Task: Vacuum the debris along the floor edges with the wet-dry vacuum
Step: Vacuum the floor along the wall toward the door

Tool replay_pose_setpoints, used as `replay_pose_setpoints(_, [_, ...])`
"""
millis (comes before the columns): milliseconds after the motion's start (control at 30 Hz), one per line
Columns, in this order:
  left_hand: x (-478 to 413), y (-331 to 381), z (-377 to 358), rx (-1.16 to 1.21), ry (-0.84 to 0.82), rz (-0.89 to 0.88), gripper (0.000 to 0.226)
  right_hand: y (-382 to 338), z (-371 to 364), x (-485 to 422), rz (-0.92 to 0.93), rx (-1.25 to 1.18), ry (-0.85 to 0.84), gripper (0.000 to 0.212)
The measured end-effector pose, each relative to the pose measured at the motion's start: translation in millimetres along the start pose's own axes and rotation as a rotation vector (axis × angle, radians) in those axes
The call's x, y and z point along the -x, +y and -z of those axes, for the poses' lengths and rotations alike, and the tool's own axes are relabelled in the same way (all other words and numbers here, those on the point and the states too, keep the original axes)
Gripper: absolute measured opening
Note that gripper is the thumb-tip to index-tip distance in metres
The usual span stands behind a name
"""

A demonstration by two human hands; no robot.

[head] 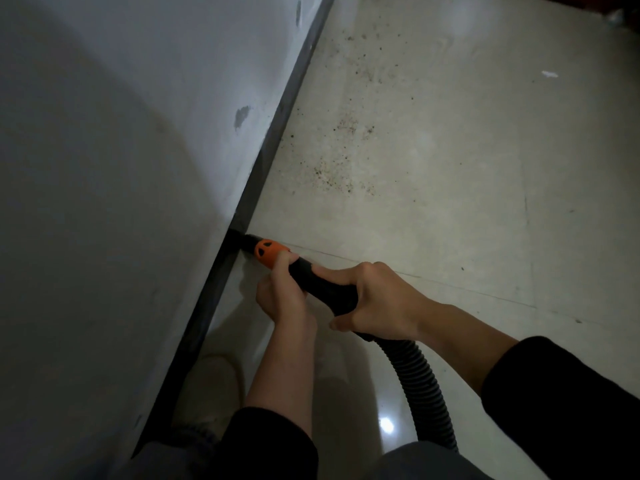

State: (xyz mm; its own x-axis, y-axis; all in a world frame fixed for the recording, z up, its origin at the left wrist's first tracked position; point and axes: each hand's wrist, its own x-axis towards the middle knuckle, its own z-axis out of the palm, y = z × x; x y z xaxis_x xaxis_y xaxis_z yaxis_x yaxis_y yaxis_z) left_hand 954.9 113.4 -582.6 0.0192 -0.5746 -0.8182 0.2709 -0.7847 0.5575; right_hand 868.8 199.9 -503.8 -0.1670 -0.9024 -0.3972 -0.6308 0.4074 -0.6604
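Pale tiled floor [450, 209], grey wall [121, 168], dark baseboard [277, 133].
Nozzle [246, 240] tip against the baseboard foot. Left hand [280, 296] curled round the tube at the orange collar [270, 252]; right hand [377, 299] grips behind it, above the hose [415, 382]. Debris [332, 171] speckles the floor beyond the nozzle.

Two hands, left hand [282, 299] and right hand [377, 299], on one vacuum wand [322, 285] with one orange collar [270, 252] and one ribbed hose [422, 386]. One shoe [214, 386] at 7 o'clock, one baseboard [273, 140], roughly three debris patches [346, 124] toward 12 o'clock, one white scrap [550, 74] at 2 o'clock.
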Motion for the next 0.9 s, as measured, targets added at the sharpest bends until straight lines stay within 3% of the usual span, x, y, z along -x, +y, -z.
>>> replay_pose_setpoints(900, [-25.1,18.9,-69.7,-0.218,-0.169,0.011,0.018,12.4,17.5,-40.0,-0.148,0.122,0.223,0.084])
